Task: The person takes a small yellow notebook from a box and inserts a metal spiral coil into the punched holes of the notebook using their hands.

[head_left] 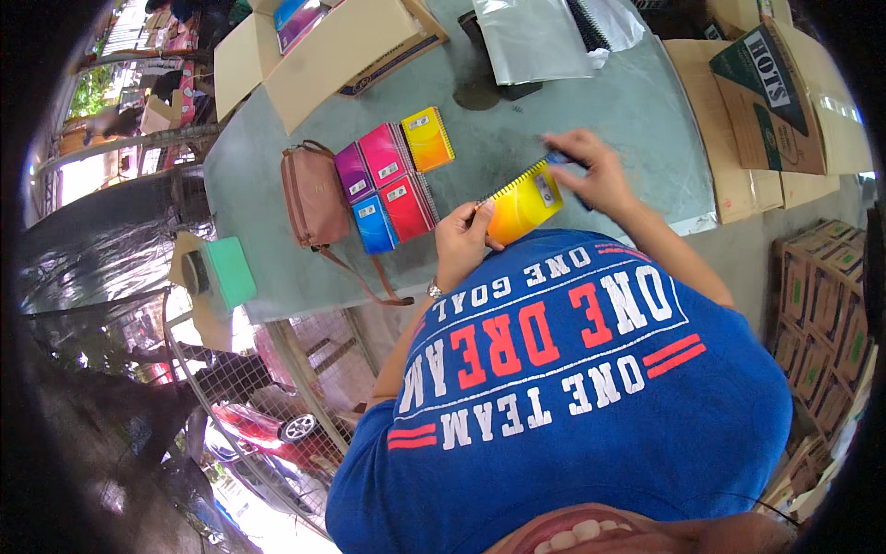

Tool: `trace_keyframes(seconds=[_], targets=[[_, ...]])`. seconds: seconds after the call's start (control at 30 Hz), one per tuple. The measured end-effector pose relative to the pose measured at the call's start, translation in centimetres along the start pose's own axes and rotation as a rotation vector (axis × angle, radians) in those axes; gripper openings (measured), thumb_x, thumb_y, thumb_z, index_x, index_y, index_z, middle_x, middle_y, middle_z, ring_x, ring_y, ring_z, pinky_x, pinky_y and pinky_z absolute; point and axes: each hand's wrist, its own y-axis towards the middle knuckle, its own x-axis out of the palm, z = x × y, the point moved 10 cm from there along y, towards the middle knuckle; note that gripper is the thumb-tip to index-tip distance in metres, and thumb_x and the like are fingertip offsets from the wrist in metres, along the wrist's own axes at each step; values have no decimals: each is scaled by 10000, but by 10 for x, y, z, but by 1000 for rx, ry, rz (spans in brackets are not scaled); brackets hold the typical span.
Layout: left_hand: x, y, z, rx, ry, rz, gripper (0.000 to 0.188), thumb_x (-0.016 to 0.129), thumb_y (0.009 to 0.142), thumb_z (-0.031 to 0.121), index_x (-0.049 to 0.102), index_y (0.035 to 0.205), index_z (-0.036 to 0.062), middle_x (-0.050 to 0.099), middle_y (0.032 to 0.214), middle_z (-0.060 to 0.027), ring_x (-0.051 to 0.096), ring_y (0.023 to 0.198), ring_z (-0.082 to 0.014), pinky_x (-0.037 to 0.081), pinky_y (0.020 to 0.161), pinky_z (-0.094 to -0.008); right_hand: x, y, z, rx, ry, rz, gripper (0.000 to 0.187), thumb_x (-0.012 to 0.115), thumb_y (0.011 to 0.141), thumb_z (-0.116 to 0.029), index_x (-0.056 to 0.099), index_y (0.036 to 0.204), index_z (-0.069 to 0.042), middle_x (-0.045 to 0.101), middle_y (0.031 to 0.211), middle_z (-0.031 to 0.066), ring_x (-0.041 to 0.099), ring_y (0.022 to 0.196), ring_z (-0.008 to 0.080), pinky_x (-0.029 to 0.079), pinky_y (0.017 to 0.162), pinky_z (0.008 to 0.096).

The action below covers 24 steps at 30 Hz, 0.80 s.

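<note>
My left hand (464, 242) grips the lower corner of a yellow-orange spiral notebook (523, 203) that rests tilted on the grey table (554, 129). My right hand (591, 166) is closed on the notebook's far upper corner, covering something dark blue there. Left of it, several small spiral notebooks lie flat in a cluster: purple (353, 172), pink (385, 155), yellow (428, 138), blue (374, 224) and red (408, 207).
A brown shoulder bag (314, 194) lies left of the notebooks, its strap trailing to the table edge. A green box (229, 270) sits at the left corner. Open cardboard boxes (341, 46) stand at the back and right (775, 102). Grey plastic mailers (535, 37) lie at the back.
</note>
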Motion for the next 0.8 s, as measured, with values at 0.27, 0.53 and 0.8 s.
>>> trace_keyframes(seconds=[0.27,0.53,0.8], targets=[[-13,-15,85,495,357,290,131,630,842,38,677,943,-32,602,805,-79,588,606,-106,478,508,-215,68,2,-75,-319,12,-340,427,740,722,-191,643,1130,-109,618,1001,103,564,970,283,455,860,380],[-21,-20,86,630,500,353,234,649,790,-8,666,1024,-10,604,795,-101,585,632,-152,474,544,-262,68,1,-87,-327,27,-283,392,735,738,-130,651,1119,-95,616,1018,95,575,965,254,479,817,347],[-6,-31,109,798,726,373,289,644,786,-4,656,1074,13,608,853,-107,597,685,-188,476,584,-276,95,-10,-42,416,715,-579,379,650,845,-172,581,1175,0,626,961,147,627,789,216,511,730,323]])
